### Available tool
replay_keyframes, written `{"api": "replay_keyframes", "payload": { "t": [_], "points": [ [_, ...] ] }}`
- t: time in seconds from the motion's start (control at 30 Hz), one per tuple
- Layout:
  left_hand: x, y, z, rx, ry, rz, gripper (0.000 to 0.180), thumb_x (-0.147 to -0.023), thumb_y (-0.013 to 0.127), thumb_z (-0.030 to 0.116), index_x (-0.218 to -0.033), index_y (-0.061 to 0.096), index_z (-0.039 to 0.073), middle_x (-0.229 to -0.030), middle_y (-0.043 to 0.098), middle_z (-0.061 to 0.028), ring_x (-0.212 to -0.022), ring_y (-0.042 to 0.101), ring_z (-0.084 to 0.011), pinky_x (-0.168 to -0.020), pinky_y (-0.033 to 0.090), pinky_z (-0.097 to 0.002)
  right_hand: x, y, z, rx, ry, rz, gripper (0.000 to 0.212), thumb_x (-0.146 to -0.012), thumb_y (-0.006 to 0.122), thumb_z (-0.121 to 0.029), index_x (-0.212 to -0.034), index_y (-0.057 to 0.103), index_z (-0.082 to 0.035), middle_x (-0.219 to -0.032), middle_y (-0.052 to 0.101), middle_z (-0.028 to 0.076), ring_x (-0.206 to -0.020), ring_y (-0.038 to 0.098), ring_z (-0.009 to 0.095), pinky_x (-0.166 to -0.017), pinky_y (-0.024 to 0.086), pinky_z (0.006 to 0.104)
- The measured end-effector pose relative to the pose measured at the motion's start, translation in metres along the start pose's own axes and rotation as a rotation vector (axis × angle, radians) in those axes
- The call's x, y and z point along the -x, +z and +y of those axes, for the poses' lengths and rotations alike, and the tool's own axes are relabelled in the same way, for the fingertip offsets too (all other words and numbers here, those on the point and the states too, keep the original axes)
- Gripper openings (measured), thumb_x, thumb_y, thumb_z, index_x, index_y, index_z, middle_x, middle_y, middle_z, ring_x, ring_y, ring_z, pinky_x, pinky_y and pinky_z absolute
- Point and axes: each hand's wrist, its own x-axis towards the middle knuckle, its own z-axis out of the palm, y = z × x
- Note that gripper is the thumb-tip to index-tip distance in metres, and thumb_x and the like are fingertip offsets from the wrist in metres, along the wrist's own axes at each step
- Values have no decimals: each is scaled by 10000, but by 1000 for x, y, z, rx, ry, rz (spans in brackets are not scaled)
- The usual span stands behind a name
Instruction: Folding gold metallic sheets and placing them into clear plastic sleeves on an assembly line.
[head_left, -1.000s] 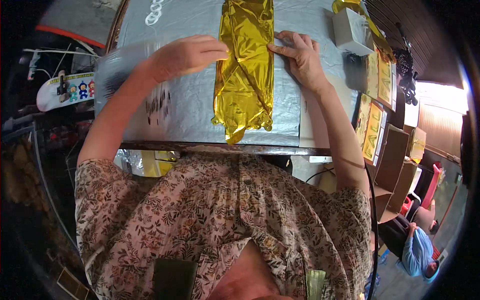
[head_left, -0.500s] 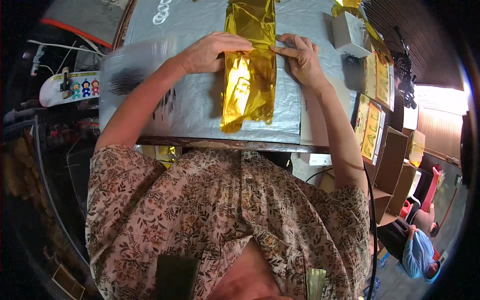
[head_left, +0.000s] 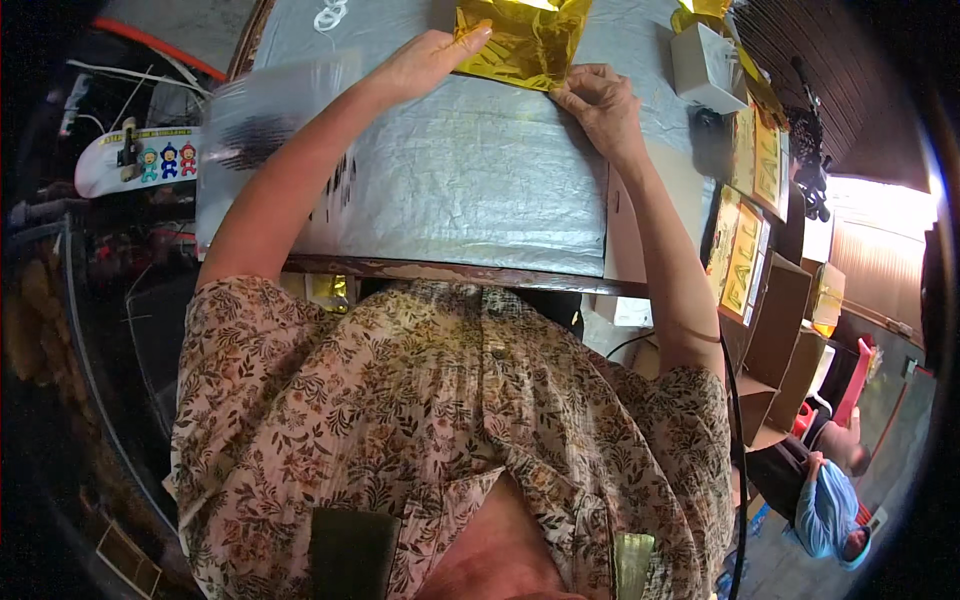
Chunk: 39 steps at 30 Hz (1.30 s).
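Note:
A shiny, see-through gold film sheet (head_left: 527, 48) lies at the far middle of the table, partly cut off by the top of the picture. My left hand (head_left: 428, 65) grips its left side, thumb on top and the other fingers mostly hidden. At the near right corner, my right hand (head_left: 606, 108) pinches the film between thumb and fingers. The film's near edge slants between both hands, and its surface is creased. Below it shows the wrinkled silver-grey table cover (head_left: 470, 185).
Clear plastic sheeting (head_left: 270, 140) lies at the table's left, near white rings (head_left: 331, 14). A white box (head_left: 707, 68) stands far right, beside yellow printed boxes (head_left: 738, 255) and open cardboard boxes (head_left: 775, 335). A black cable (head_left: 738, 450) hangs at right. Another person (head_left: 828, 505) is farther off.
The near end of the gold film, which lay toward me, has been brought up and away, baring the table cover. My left hand has moved farther away; my right hand now pinches the corner.

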Motion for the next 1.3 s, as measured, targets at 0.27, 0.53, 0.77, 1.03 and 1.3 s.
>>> {"api": "replay_keyframes", "payload": {
  "t": [0.27,0.53,0.77,1.03,1.3],
  "points": [
    [5,7,-12,205,176,122,577,-1025,564,510,-1075,686,-53,-933,653,24,-879,546,-79,-844,470,-269,-2,5,-6,9,129,-2,180,-841,803,-277,-908,787,-111,-1125,700,16,-1123,575,261,-1026,323,492],
    [2,10,-19,-284,69,255,553,-883,713,546,-825,683,-3,-782,643,-105,-682,602,-233,-640,477,-388,-5,2,-13,-80,162,-7,194,-808,838,-199,-879,757,-38,-1067,724,80,-901,694,196,-1000,404,401],
    [-3,14,-32,-212,65,285,552,-894,704,533,-784,669,-8,-680,625,-114,-611,588,-238,-600,464,-403,1,-4,-4,-27,-47,-61,167,-766,860,-213,-853,770,-102,-1085,691,19,-1078,594,238,-1008,389,441],
    [13,11,-19,-274,49,290,500,-889,727,496,-824,708,0,-933,692,-85,-764,631,-216,-669,490,-360,5,0,-11,-54,-7,-8,147,-784,848,-196,-832,780,-74,-1046,712,31,-995,639,217,-958,429,399],
    [25,22,-38,-283,210,468,347,-919,743,347,-996,744,9,-1234,645,-89,-1045,652,-210,-867,512,-306,1,6,-10,-60,-26,-39,132,-884,743,-126,-943,783,-15,-978,721,94,-1013,624,204,-882,496,332]
  ]
}}
